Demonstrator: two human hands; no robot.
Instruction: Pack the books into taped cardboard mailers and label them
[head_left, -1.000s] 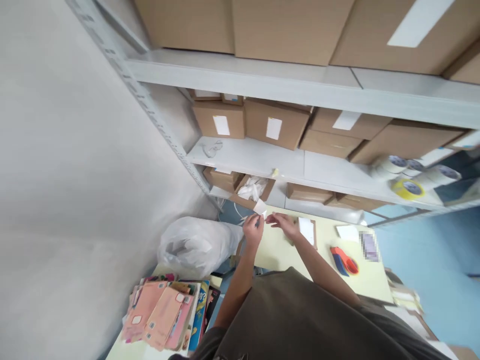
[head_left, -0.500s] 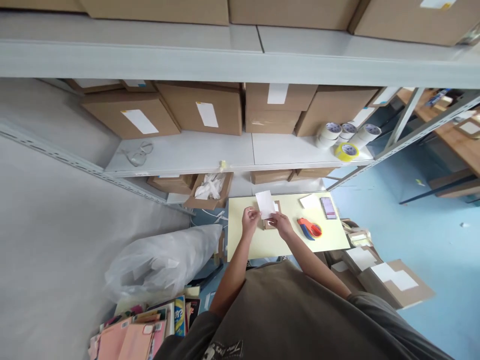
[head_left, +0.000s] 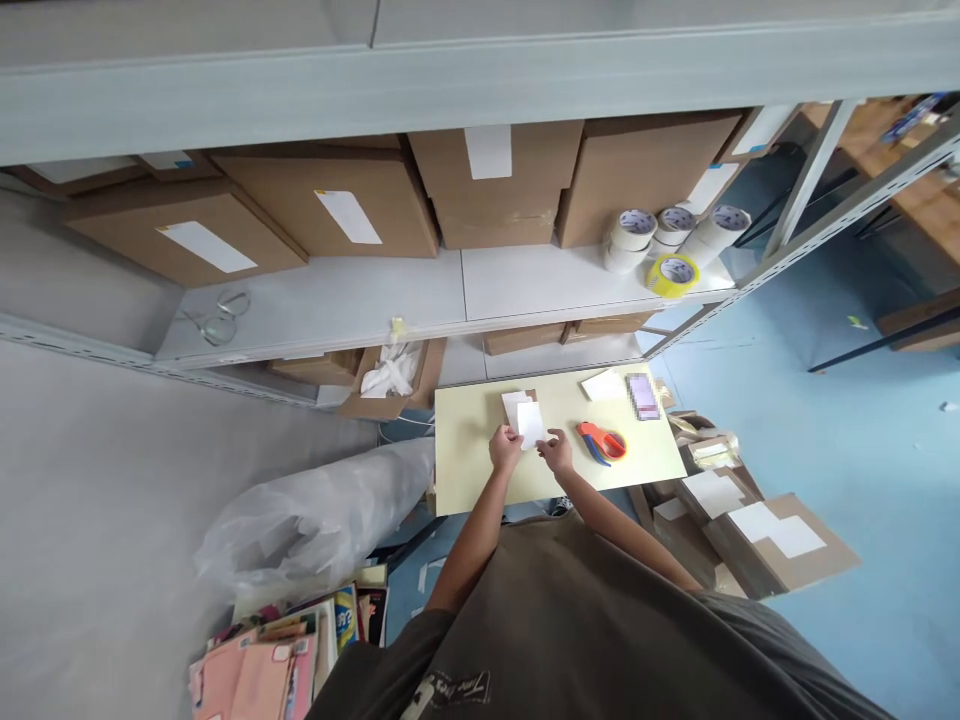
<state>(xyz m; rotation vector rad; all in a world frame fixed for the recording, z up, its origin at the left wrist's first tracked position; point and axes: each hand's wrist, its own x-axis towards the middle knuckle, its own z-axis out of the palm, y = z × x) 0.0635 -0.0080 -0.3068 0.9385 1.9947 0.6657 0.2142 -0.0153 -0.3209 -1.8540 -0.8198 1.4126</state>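
Filling the near edge: the person's dark shirt (head_left: 592, 620), with a pile of pink booklets (head_left: 251, 675) at lower left and a translucent plastic bag (head_left: 322, 510) past it. At right, brown boxes (head_left: 817, 575) bearing white sheets lie beside the table (head_left: 472, 475).

Over the table, left hand (head_left: 505, 448): closed, thumb and fingers pinching the lower left corner of a white slip (head_left: 530, 424). Right hand (head_left: 556, 452): part open, thumb and forefinger apart, thumb tip at or just beside the slip's lower right corner; contact cannot be confirmed.

Just beyond the slip, partly covered by it: a second white piece (head_left: 513, 402) and a small brown item (head_left: 532, 395), mostly hidden. Cannot tell whether the second piece is fixed to the brown item or only lying there.

Progress, as judged: partway. Slip is picked up and in hand; it is not yet set down or attached to anything visible. Orange-and-blue tape dispenser (head_left: 601, 442) lies to the right, out of both hands; no taping under way. More white paper (head_left: 604, 385) and a phone (head_left: 643, 396) lie near the table's far edge, untouched.

Farther: open carton (head_left: 427, 380) with white material (head_left: 391, 370), then a shelf (head_left: 360, 285) carrying tape rolls (head_left: 634, 230) and large cartons (head_left: 495, 215).
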